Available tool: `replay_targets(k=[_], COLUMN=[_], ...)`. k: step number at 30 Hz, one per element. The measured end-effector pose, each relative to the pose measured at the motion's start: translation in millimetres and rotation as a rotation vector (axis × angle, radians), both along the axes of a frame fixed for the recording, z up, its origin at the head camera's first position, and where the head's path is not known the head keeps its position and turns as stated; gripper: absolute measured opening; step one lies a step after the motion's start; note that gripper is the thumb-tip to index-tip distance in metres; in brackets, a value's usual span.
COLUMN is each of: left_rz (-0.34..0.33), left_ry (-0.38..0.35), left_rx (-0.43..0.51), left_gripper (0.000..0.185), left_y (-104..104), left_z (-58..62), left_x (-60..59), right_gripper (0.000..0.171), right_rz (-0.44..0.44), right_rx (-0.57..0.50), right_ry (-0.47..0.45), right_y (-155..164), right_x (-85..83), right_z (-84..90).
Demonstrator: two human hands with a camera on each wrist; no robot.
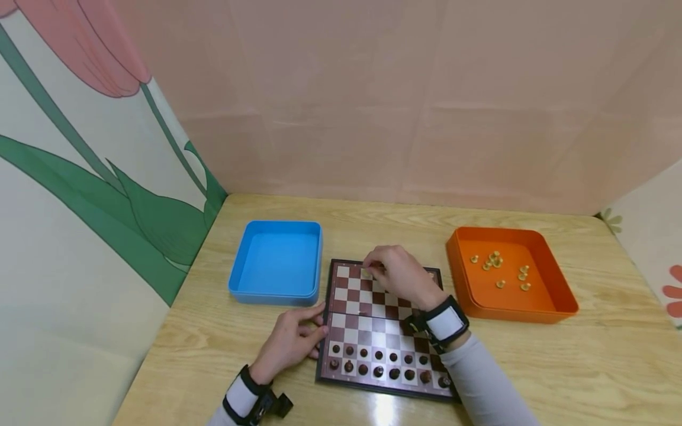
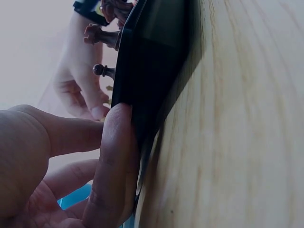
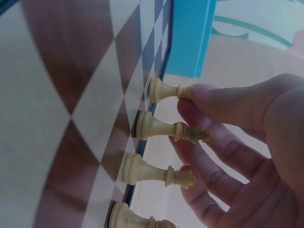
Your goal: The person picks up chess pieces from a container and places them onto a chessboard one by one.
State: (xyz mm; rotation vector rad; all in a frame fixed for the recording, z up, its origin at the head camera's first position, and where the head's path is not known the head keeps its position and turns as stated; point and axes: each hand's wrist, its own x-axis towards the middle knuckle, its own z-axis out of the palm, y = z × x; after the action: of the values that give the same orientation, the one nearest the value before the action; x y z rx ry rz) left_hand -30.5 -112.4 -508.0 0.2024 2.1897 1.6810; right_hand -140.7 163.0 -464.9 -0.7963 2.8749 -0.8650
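Wood table, with the board between a blue tray and an orange tray. We see the right hand pinching the head of a pale piece between thumb and forefinger; its base appears to meet the board's far row. The left hand holds the board's left edge, fingers curled. We judge the piece light, stiff and smooth, likely to slip at its rounded head; we would take hold at the narrow neck, clear of the neighbouring piece.
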Motion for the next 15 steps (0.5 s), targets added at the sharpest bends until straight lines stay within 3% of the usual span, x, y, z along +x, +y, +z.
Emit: replay_targets(k=[15], left_rz=[0.006], left_ry=[-0.022], left_rx=[-0.004], left_gripper=[0.056], left_y=[0.5], left_z=[2.6], left_x=[0.4], right_gripper=[0.012], right_rz=[-0.007], right_rx=[-0.02], right_ry=[-0.046], right_y=[2.2], right_x=[-0.6], right_z=[-0.8])
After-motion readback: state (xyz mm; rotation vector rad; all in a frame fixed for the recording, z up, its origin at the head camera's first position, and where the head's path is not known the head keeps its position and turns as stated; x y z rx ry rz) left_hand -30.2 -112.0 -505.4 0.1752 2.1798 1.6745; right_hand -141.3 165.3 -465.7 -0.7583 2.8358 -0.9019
